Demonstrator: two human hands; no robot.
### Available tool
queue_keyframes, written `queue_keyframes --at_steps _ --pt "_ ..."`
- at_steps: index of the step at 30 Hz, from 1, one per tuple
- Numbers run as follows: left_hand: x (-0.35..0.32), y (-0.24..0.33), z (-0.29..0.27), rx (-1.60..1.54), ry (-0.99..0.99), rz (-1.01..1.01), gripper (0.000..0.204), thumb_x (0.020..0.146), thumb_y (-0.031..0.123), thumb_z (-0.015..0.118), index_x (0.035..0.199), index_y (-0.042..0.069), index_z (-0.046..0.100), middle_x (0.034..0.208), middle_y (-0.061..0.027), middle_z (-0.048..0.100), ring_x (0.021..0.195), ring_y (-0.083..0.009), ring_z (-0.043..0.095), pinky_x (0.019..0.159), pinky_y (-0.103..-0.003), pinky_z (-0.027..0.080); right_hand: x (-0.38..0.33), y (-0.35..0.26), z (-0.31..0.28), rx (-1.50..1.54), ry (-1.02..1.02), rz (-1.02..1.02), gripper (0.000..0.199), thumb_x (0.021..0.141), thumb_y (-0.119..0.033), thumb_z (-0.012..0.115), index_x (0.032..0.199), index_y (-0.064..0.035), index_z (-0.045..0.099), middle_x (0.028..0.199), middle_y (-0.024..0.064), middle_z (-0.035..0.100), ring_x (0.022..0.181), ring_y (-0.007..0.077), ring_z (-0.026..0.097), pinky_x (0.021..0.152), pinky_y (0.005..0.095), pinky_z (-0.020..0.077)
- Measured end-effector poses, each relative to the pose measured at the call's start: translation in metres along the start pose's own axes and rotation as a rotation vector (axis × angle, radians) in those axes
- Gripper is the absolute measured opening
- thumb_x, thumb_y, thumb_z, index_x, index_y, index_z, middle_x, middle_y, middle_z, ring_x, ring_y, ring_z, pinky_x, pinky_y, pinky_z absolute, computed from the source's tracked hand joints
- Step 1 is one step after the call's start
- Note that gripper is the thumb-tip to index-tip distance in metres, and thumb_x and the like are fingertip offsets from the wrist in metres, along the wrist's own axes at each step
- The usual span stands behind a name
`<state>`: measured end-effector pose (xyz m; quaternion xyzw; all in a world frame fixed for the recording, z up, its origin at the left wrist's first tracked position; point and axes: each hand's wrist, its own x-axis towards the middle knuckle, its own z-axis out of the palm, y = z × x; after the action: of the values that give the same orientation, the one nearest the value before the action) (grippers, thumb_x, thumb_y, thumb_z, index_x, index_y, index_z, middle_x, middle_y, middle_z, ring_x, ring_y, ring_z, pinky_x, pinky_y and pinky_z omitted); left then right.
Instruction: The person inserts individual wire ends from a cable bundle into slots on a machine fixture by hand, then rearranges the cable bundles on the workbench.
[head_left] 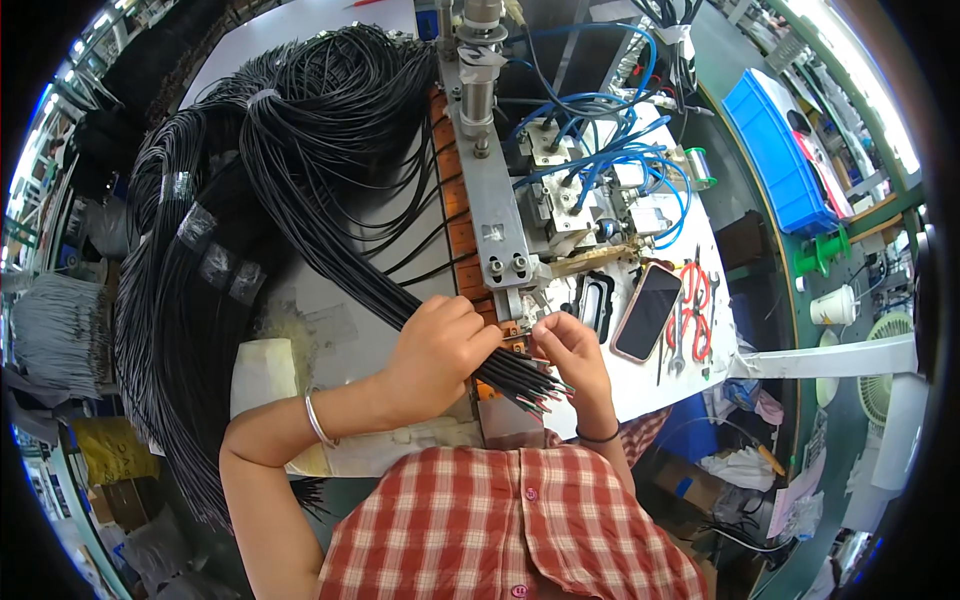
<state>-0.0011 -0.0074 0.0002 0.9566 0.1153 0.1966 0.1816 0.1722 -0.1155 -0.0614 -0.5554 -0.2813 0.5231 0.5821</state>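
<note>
At the center of the frame, a bundle of black cables [365,285], long axis slanting from upper left to lower right, colored wire tips [543,395] just below the hands. Left hand [438,350] nearer, curled closed over the bundle; right hand [577,362] just beyond, fingertips close beside a metal machine [492,200], too small to tell whether pinching a wire. Underneath, a white table [625,388], with a phone [647,312] and red-handled scissors [702,335] right of center. Around it, a workshop: blue bin [775,150] upper right, fan [890,370] far right.
</note>
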Motion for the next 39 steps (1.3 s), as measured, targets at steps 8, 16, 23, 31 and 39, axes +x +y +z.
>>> queue_keyframes --at_steps 8,16,23,31,39 --pt "-0.004 0.0 0.001 0.052 -0.093 -0.011 0.025 0.051 -0.004 0.059 0.074 0.005 0.054 0.067 -0.0056 0.047 0.073 -0.0246 0.047 0.066 -0.035 0.036 0.003 -0.003 -0.007 0.06 -0.15 0.123 0.011 0.088 -0.012 0.056 0.082 -0.0035 0.053 0.063 -0.0035 0.049 0.051 0.0023 0.04 0.042 0.0182 0.0327" --pt "-0.003 0.002 -0.004 0.082 -0.08 -0.01 0.028 0.052 -0.005 0.058 0.079 0.003 0.055 0.072 -0.0076 0.048 0.074 -0.0255 0.047 0.066 -0.035 0.036 -0.008 -0.008 0.006 -0.079 0.04 -0.024 0.008 0.085 -0.008 0.061 0.086 -0.0007 0.057 0.064 -0.0049 0.051 0.054 0.0004 0.044 0.046 0.0157 0.0352" --pt "-0.004 0.0 -0.006 -0.027 -0.09 0.003 0.031 0.053 -0.007 0.056 0.083 0.001 0.055 0.073 -0.0082 0.048 0.075 -0.027 0.046 0.066 -0.035 0.037 -0.012 -0.008 0.01 0.036 0.036 -0.114 0.011 0.081 -0.001 0.064 0.092 0.0022 0.063 0.073 -0.0005 0.061 0.063 0.0014 0.053 0.054 0.0144 0.0404" --pt "-0.001 0.001 -0.004 -0.023 -0.047 -0.059 0.026 0.054 -0.006 0.057 0.078 0.002 0.053 0.072 -0.0076 0.048 0.076 -0.0267 0.046 0.066 -0.035 0.037 -0.011 -0.008 0.007 0.135 -0.005 -0.069 0.01 0.081 -0.002 0.065 0.089 0.003 0.064 0.075 0.0022 0.064 0.066 0.0032 0.057 0.056 0.0151 0.0439" --pt "0.0 0.0 -0.002 -0.022 -0.028 -0.015 0.022 0.053 -0.005 0.058 0.072 0.004 0.051 0.071 -0.0065 0.047 0.076 -0.0262 0.046 0.065 -0.036 0.037 -0.009 -0.006 0.001 -0.032 -0.002 -0.144 0.007 0.083 -0.004 0.062 0.084 0.0024 0.063 0.072 0.0038 0.063 0.054 0.0035 0.052 0.045 0.0161 0.0393"
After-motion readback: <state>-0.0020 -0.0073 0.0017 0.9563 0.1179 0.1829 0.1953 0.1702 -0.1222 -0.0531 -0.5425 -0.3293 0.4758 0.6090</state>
